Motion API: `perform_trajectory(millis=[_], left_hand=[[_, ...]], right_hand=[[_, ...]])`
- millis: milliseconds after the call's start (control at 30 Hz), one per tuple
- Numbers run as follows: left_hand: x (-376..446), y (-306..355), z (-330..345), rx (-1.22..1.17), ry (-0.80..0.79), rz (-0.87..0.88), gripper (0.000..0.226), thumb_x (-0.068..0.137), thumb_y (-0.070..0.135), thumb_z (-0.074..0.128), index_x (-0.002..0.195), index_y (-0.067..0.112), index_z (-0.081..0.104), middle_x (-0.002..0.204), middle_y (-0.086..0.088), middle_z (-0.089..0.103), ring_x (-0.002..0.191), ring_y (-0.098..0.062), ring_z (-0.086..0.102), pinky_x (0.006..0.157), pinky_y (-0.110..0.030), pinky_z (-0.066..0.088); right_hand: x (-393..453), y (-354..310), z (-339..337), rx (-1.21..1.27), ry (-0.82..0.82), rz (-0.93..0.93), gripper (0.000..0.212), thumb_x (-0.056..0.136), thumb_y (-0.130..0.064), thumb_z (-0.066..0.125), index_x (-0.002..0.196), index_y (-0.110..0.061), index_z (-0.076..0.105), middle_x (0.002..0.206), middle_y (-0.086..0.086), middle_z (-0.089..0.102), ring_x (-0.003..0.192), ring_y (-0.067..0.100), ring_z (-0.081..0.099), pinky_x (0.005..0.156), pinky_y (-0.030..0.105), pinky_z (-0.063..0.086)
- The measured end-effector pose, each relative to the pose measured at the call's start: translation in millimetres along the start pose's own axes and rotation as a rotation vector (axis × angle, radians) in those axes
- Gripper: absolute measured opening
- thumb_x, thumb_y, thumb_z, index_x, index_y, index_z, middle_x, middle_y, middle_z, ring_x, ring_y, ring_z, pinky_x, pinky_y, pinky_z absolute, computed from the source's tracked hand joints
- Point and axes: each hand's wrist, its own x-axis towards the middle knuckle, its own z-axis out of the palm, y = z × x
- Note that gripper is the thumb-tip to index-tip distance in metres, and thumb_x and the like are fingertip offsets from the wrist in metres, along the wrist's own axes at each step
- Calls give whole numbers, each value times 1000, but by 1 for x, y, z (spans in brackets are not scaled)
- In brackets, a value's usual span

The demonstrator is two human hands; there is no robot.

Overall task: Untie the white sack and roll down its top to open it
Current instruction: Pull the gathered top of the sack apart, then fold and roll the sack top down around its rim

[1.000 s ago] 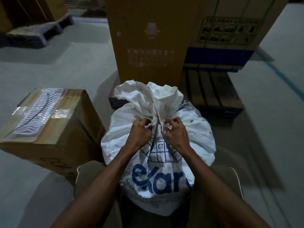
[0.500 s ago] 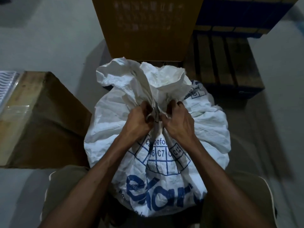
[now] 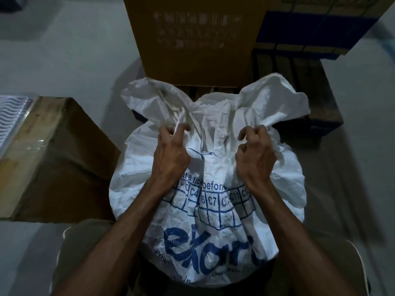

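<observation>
Item: white sack (image 3: 205,210), blue print and grid, standing full between the person's knees, just in front of a tall cardboard box (image 3: 192,39).
Neck: two flaps of gathered top spread apart to L and R; no tie or knot to be seen, so untying looks done — judged from the open neck only.
L hand (image 3: 171,154): fingers curled, gripping the L flap at its base.
R hand (image 3: 254,154): fingers curled, gripping the R flap at its base.
Step in hand: pulling the mouth wide.
Next needs: both hands to turn the rim outward and roll it down evenly round the sack — cloth is crumpled, may bunch.
Other: taped carton (image 3: 53,159) left of sack; wooden pallet (image 3: 310,99) behind it.
</observation>
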Motion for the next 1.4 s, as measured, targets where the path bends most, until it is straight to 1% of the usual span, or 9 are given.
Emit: perform_trajectory(millis=[133,267,433,567,733,900,1167,1300,1400], left_hand=[[-15,3,-5,170,-99,90,82,76,-3,57,145,40,45,140,-8,28,116,-32,50,70,-41,57],[-35,4,-14,111,-118,44,80,76,2,55,148,34,46,140,-7,35,113,-35,54,81,-48,56],[-78,-2,-28,53,-74,-65,50,90,30,54,139,30,58,140,-8,51,114,-34,60,90,-45,52],[-125,-7,-37,30,-47,-86,36,91,46,60,121,28,69,119,-8,71,103,-32,68,83,-40,57],[-173,-12,-45,34,-119,-77,28,94,41,61,120,30,66,112,-12,71,106,-34,66,84,-41,57],[-216,-14,-51,150,-241,-64,52,93,29,56,145,33,49,139,-21,36,130,-44,40,104,-47,45],[-277,-3,-64,196,-207,30,49,87,27,59,136,23,53,143,-14,30,125,-42,41,106,-50,43],[-286,8,-51,82,7,170,27,88,18,60,115,18,65,126,-11,49,114,-30,48,97,-45,49],[-280,15,-43,88,48,311,44,81,10,64,125,11,62,129,-15,53,117,-32,48,99,-46,49]], right_hand=[[-17,-1,-5,-224,-63,-216,69,69,8,59,130,-25,62,134,1,57,115,30,41,91,40,42],[-39,-2,-15,-243,-156,-264,92,75,6,61,159,-19,30,137,9,57,120,36,44,102,47,39],[-77,12,-30,-244,-170,-305,109,87,7,49,160,-46,-11,117,13,61,100,41,55,93,58,43],[-110,15,-36,-328,-439,-231,84,97,-24,62,163,-34,11,134,16,62,121,43,55,108,56,37],[-150,-2,-49,-337,-250,-242,40,90,-31,62,128,-19,59,133,14,51,118,30,45,93,43,41],[-173,14,-51,-494,-352,-347,61,93,-30,64,150,-24,45,163,15,22,148,42,12,118,56,16],[-210,34,-76,-64,-485,-169,16,95,-10,55,111,-10,60,116,14,61,105,34,62,87,41,49],[-220,46,-75,149,-437,-87,34,88,-9,62,118,-19,49,94,10,69,87,33,64,77,44,55],[-215,49,-75,199,-425,-73,48,88,-16,69,133,-22,53,96,9,72,93,33,68,81,43,55]])
